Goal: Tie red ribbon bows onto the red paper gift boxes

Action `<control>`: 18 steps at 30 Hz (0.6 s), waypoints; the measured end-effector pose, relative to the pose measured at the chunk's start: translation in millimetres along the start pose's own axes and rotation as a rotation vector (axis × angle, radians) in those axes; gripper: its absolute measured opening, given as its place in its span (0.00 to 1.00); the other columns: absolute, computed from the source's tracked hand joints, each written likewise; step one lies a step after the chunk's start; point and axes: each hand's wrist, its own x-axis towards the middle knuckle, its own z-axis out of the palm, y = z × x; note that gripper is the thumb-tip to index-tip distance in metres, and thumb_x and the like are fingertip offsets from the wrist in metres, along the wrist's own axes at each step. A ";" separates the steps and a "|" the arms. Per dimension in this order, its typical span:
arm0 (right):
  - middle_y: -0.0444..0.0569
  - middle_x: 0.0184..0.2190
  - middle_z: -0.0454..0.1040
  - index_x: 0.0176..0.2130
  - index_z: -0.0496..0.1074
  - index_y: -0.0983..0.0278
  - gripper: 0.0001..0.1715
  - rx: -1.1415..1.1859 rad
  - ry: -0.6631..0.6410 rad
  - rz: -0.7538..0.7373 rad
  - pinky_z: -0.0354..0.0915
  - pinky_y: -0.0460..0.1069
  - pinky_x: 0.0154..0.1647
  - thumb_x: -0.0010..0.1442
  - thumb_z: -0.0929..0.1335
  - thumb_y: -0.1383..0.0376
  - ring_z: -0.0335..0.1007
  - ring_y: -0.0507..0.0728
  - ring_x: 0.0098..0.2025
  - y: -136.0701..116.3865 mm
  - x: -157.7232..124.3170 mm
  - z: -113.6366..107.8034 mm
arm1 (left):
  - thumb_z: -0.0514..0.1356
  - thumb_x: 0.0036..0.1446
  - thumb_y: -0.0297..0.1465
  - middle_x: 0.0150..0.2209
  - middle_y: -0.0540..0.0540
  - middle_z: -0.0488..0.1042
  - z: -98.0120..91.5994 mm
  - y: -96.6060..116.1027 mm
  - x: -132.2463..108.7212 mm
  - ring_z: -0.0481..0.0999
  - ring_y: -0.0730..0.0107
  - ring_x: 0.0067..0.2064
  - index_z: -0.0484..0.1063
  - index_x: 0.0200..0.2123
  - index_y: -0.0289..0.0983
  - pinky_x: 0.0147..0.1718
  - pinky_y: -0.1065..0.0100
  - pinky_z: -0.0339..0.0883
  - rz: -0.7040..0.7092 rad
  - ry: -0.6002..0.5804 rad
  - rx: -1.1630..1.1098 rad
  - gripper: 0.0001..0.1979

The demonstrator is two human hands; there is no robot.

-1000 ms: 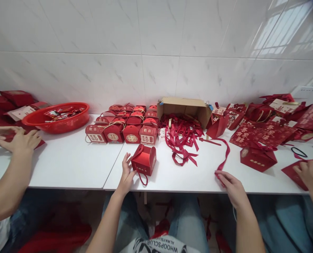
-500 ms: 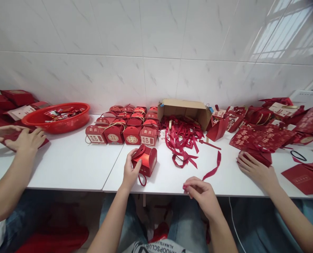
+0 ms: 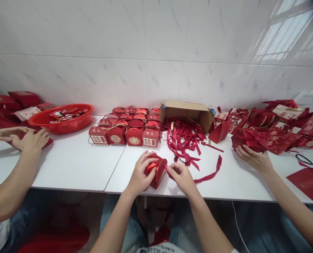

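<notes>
While left hand [image 3: 139, 174] clasps the box [image 3: 159, 173], right hand [image 3: 182, 178] has brought pinched ribbon [image 3: 210, 173] over.

Gift box [image 3: 161, 174] half hidden, ribbon [image 3: 210, 174] end covered

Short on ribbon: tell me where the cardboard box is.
Head view, centre back by the wall: the cardboard box, right of the gift boxes, ribbons spilling out.

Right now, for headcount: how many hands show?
5: own left hand and right hand at the red gift box; two co-worker hands far left; a third co-worker hand at right, its partner unseen.
</notes>
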 end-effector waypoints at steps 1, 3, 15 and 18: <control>0.41 0.18 0.63 0.24 0.67 0.65 0.19 0.039 -0.015 0.009 0.54 0.46 0.24 0.53 0.68 0.52 0.56 0.49 0.22 -0.8 1.3 0.9 | 0.55 0.56 0.27 0.57 0.43 0.65 0.5 0.8 2.3 0.55 0.56 0.64 0.71 0.45 0.41 0.60 0.51 0.55 0.008 -0.020 0.021 0.13; 0.41 0.18 0.63 0.24 0.68 0.65 0.20 0.096 -0.039 0.025 0.53 0.45 0.23 0.51 0.69 0.51 0.55 0.49 0.21 -3.4 2.5 2.0 | 0.55 0.56 0.27 0.56 0.43 0.66 1.7 1.1 5.5 0.56 0.55 0.63 0.72 0.43 0.42 0.59 0.49 0.55 0.026 -0.043 0.051 0.12; 0.42 0.16 0.66 0.21 0.68 0.65 0.17 0.094 -0.005 0.070 0.54 0.46 0.23 0.48 0.70 0.54 0.56 0.49 0.20 2.0 9.9 14.0 | 0.58 0.54 0.27 0.47 0.45 0.74 4.2 0.0 8.0 0.65 0.54 0.56 0.75 0.34 0.42 0.54 0.49 0.60 0.100 0.107 0.144 0.07; 0.41 0.16 0.65 0.20 0.67 0.65 0.16 0.073 0.025 0.076 0.54 0.46 0.24 0.49 0.69 0.55 0.56 0.49 0.20 6.7 11.2 11.5 | 0.58 0.54 0.28 0.47 0.45 0.74 3.7 -1.0 7.8 0.65 0.55 0.56 0.75 0.38 0.43 0.53 0.50 0.60 0.108 0.109 0.155 0.08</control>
